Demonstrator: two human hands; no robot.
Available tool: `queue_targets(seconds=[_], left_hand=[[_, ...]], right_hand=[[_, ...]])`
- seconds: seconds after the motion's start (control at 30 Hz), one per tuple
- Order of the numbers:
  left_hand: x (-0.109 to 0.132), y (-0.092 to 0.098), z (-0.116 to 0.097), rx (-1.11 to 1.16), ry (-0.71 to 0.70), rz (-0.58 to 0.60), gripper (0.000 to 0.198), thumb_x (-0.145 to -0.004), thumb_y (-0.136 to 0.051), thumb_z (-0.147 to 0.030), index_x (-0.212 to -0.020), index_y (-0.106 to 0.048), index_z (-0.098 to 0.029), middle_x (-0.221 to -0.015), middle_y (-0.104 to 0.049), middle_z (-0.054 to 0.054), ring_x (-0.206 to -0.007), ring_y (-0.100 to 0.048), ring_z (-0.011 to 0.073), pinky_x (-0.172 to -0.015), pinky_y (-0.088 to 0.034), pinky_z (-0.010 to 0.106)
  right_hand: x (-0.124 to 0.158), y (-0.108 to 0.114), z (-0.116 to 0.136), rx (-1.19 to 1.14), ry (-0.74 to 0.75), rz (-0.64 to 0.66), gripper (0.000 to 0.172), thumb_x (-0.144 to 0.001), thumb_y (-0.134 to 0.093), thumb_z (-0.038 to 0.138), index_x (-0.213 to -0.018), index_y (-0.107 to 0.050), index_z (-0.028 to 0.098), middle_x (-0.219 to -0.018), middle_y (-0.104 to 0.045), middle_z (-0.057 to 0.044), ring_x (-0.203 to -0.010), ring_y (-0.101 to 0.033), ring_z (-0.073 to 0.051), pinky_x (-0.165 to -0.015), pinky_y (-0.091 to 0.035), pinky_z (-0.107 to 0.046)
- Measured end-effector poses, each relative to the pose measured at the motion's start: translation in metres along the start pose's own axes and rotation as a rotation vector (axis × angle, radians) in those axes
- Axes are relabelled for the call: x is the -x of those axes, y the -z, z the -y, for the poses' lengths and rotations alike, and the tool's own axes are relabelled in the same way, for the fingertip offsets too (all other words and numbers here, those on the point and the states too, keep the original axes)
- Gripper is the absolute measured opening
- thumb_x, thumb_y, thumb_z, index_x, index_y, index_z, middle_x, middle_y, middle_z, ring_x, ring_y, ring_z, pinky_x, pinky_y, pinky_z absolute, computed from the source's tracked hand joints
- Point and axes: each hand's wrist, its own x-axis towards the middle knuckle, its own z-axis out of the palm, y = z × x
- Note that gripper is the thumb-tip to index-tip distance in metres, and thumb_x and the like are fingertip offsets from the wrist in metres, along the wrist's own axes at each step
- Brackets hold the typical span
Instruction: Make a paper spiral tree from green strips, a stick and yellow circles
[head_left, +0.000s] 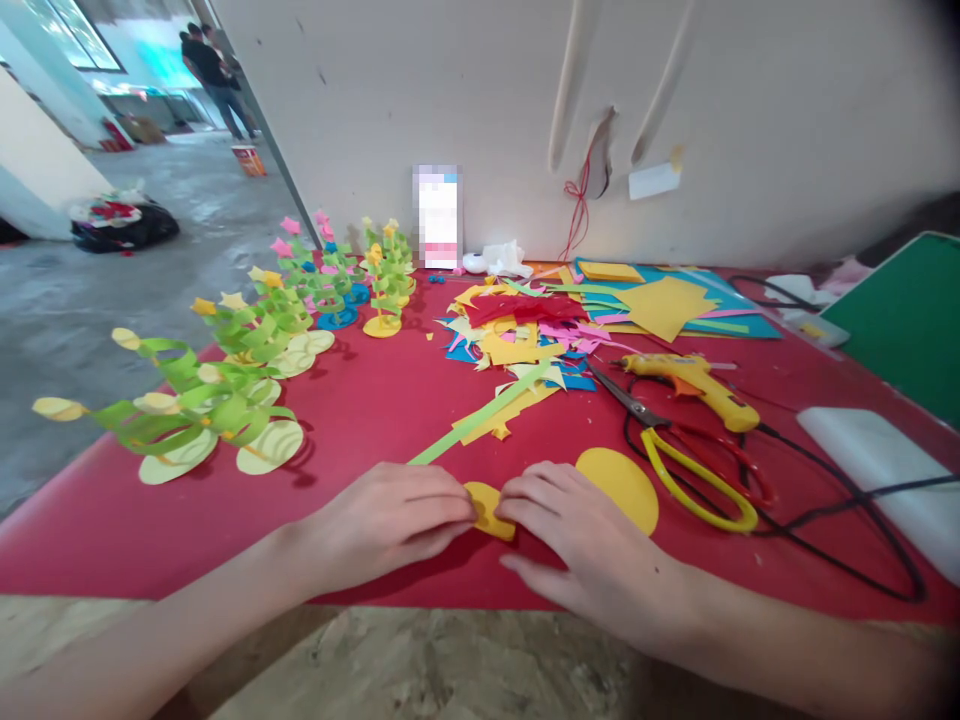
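Note:
A small yellow paper piece (491,508), rounded and curled at its near right edge, is between my two hands at the front of the red-covered table (360,540). My left hand (405,515) pinches its left side with closed fingers. On the right side, the bent fingers of my right hand (559,530) grip the edge, the thumb lower down. A flat yellow paper disc (619,490) lies just beyond my right hand, partly covered by it. The light green paper strip (487,412) runs from the scraps down to my left hand.
Yellow-and-red-handled scissors (697,475) and a yellow glue gun (690,380) with a black cord lie right. Colourful paper scraps (517,325) fill the middle back. Several standing paper flowers (247,400) occupy the left. A phone (439,218) leans on the wall; a person (214,75) stands far off.

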Motion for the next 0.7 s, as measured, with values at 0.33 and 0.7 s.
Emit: queue_targets(seconds=[0.33,0.7], left_hand=[[-0.004,0.000,-0.013,0.152,0.377,-0.054,0.016,-0.083,-0.050,-0.028,-0.096,-0.057,-0.021,-0.081,-0.065,0.001,-0.069,-0.060,0.0119,-0.064,-0.046,0.019],[-0.001,-0.009,-0.013,0.125,0.382,-0.054,0.025,-0.083,-0.051,-0.025,-0.108,-0.049,-0.024,-0.085,-0.063,-0.001,-0.074,-0.060,0.0106,-0.070,-0.047,0.018]], right_hand=[[-0.007,0.012,0.003,-0.419,-0.289,-0.159,0.004,-0.080,-0.046,0.019,-0.078,-0.050,0.020,-0.066,-0.052,0.002,-0.054,-0.045,-0.007,-0.049,-0.036,-0.020],[-0.004,0.003,0.000,-0.407,-0.252,-0.086,0.012,-0.077,-0.047,0.012,-0.085,-0.048,0.021,-0.074,-0.049,0.001,-0.059,-0.045,-0.007,-0.053,-0.037,-0.020]])
